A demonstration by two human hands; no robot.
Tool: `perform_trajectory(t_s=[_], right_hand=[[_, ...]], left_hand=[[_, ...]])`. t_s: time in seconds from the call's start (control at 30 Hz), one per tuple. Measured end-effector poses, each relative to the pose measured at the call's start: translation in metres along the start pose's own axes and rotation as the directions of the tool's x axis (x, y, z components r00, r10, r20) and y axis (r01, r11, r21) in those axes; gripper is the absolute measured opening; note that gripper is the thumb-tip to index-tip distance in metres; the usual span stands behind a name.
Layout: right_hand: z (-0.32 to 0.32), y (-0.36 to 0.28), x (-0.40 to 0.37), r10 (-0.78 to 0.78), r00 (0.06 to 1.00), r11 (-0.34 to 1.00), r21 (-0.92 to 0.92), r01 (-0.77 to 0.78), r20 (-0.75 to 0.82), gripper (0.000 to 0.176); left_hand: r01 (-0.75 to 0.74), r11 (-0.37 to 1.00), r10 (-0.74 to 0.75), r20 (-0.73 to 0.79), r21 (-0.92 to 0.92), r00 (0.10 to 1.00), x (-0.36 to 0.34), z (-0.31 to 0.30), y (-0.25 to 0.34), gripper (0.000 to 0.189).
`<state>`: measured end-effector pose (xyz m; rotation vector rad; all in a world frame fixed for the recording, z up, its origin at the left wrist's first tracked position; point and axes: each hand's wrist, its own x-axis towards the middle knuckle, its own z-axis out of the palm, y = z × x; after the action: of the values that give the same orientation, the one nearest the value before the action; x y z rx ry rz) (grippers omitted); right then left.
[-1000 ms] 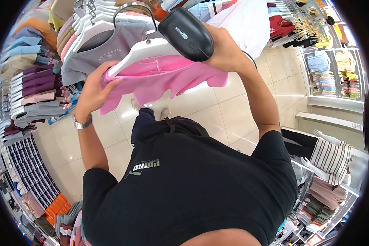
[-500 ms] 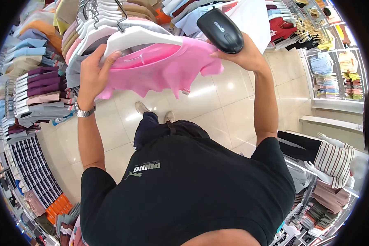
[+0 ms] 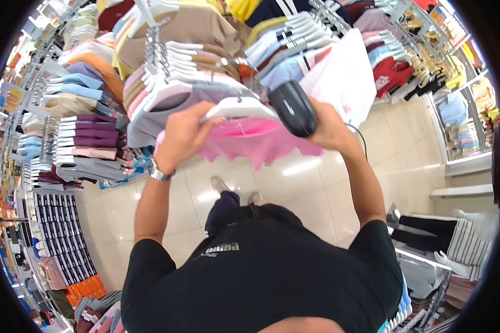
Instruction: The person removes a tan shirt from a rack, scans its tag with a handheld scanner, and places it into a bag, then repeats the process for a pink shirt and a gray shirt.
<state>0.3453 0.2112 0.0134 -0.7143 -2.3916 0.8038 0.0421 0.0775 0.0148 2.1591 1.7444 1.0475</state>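
A pink shirt (image 3: 255, 149) hangs from a white hanger (image 3: 240, 107) in front of me, below the clothes rack. My left hand (image 3: 189, 136), with a silver watch at the wrist, is closed round the hanger's left end and the shirt's shoulder. In my right hand (image 3: 329, 126) is a black barcode scanner (image 3: 294, 108) with a rounded body, held by the shirt's right shoulder. A thin dark cord (image 3: 363, 139) loops beside that wrist. Whether the right fingers also touch the shirt is hidden behind the scanner.
Grey and brown shirts (image 3: 178, 102) hang on the rack straight ahead. Purple shirts (image 3: 94, 133) are on another rack at the left. A white garment (image 3: 347, 77) hangs at the right. Lower right lies a mannequin in a striped top (image 3: 468, 241) in view. Tiled floor (image 3: 294, 188) runs below.
The view has shifted, showing more of the racks ahead. The hanger with the pink shirt is now tilted away, close to the rack. My right hand and scanner have come nearer the hanger.
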Motion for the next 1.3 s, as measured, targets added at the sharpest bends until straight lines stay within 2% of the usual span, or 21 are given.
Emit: perform_trajectory(t_s=[0.13, 0.3, 0.33, 0.4, 0.5, 0.53, 0.57, 0.63, 0.7, 0.73, 0.8, 0.83, 0.9, 0.93, 1.03, 1.07, 1.13, 1.2, 1.27, 1.3], right_hand=[[-0.013, 0.000, -0.006, 0.015, 0.999, 1.000, 0.008, -0.015, -0.028, 0.056], [-0.046, -0.010, -0.010, 0.058, 0.997, 0.996, -0.067, -0.061, -0.044, 0.052], [-0.055, -0.009, -0.009, 0.019, 0.998, 0.995, -0.093, -0.024, -0.063, 0.048], [-0.075, -0.013, -0.009, 0.034, 0.994, 0.995, -0.090, -0.043, -0.099, 0.047], [-0.104, -0.020, -0.007, 0.045, 0.985, 0.991, -0.113, -0.064, -0.168, 0.049], [-0.112, -0.016, -0.007, 0.045, 0.978, 0.993, -0.098, -0.065, -0.201, 0.052], [-0.126, -0.017, -0.006, 0.059, 0.979, 0.983, -0.160, -0.091, -0.195, 0.053], [-0.145, -0.024, -0.001, 0.115, 0.961, 0.970, -0.182, -0.163, -0.251, 0.053], [-0.166, -0.034, 0.003, 0.225, 0.930, 0.929, -0.224, -0.295, -0.291, 0.052], [-0.175, -0.032, 0.008, 0.159, 0.930, 0.920, -0.291, -0.261, -0.332, 0.050], [-0.192, -0.030, 0.017, 0.185, 0.903, 0.901, -0.299, -0.313, -0.388, 0.044], [-0.197, -0.033, 0.025, 0.220, 0.878, 0.885, -0.292, -0.363, -0.426, 0.041], [-0.205, -0.037, 0.046, 0.207, 0.855, 0.813, -0.402, -0.420, -0.475, 0.035], [-0.204, -0.042, 0.062, 0.188, 0.850, 0.805, -0.418, -0.420, -0.492, 0.033], [-0.198, -0.045, 0.110, 0.206, 0.843, 0.777, -0.440, -0.450, -0.497, 0.035], [-0.195, -0.043, 0.127, 0.238, 0.844, 0.774, -0.430, -0.464, -0.482, 0.037], [-0.181, -0.044, 0.163, 0.250, 0.856, 0.801, -0.400, -0.445, -0.452, 0.037], [-0.168, -0.042, 0.198, 0.229, 0.880, 0.811, -0.418, -0.409, -0.417, 0.041], [-0.148, -0.043, 0.231, 0.175, 0.912, 0.841, -0.426, -0.334, -0.370, 0.042], [-0.142, -0.041, 0.246, 0.144, 0.927, 0.855, -0.428, -0.292, -0.346, 0.043]], left_hand=[[-0.049, 0.999, 0.049, -0.023, -0.017, 0.999, 0.006, 0.006, 0.000, 0.025], [-0.010, 0.994, 0.014, 0.036, -0.108, 0.999, 0.017, -0.001, 0.008, 0.030], [-0.035, 0.995, 0.034, -0.014, -0.098, 0.999, 0.018, -0.003, 0.008, 0.029], [-0.080, 0.994, 0.071, -0.107, -0.080, 0.992, 0.021, -0.011, 0.007, 0.028], [-0.043, 0.993, 0.005, -0.324, -0.110, 0.946, 0.018, -0.040, -0.010, 0.030], [0.000, 0.994, -0.041, -0.387, -0.106, 0.921, 0.017, -0.055, -0.019, 0.027], [0.046, 0.993, -0.088, -0.447, -0.105, 0.890, 0.016, -0.070, -0.033, 0.025], [0.014, 0.847, -0.345, -0.529, -0.532, 0.776, 0.018, -0.088, -0.076, 0.023], [0.111, 0.897, -0.368, -0.584, -0.427, 0.723, 0.025, -0.109, -0.142, 0.025], [0.140, 0.883, -0.397, -0.553, -0.448, 0.732, 0.033, -0.115, -0.173, 0.026], [0.203, 0.850, -0.454, -0.481, -0.486, 0.750, 0.049, -0.119, -0.230, 0.028], [0.227, 0.862, -0.431, -0.420, -0.453, 0.798, 0.060, -0.116, -0.254, 0.028], [0.255, 0.887, -0.377, -0.284, -0.385, 0.882, 0.086, -0.110, -0.294, 0.028], [0.258, 0.851, -0.374, -0.181, -0.458, 0.910, 0.100, -0.104, -0.307, 0.029], [0.542, 0.530, -0.562, 0.208, -0.652, 0.800, 0.135, -0.086, -0.347, 0.030], [0.603, 0.452, -0.609, 0.267, -0.657, 0.747, 0.139, -0.075, -0.356, 0.032], [0.554, 0.515, -0.518, 0.278, -0.653, 0.809, 0.148, -0.074, -0.357, 0.031], [0.535, 0.526, -0.453, 0.315, -0.661, 0.834, 0.156, -0.072, -0.349, 0.027], [0.537, 0.626, -0.402, 0.355, -0.566, 0.844, 0.159, -0.073, -0.356, 0.025], [0.445, 0.717, -0.310, 0.325, -0.537, 0.893, 0.159, -0.070, -0.364, 0.025]])
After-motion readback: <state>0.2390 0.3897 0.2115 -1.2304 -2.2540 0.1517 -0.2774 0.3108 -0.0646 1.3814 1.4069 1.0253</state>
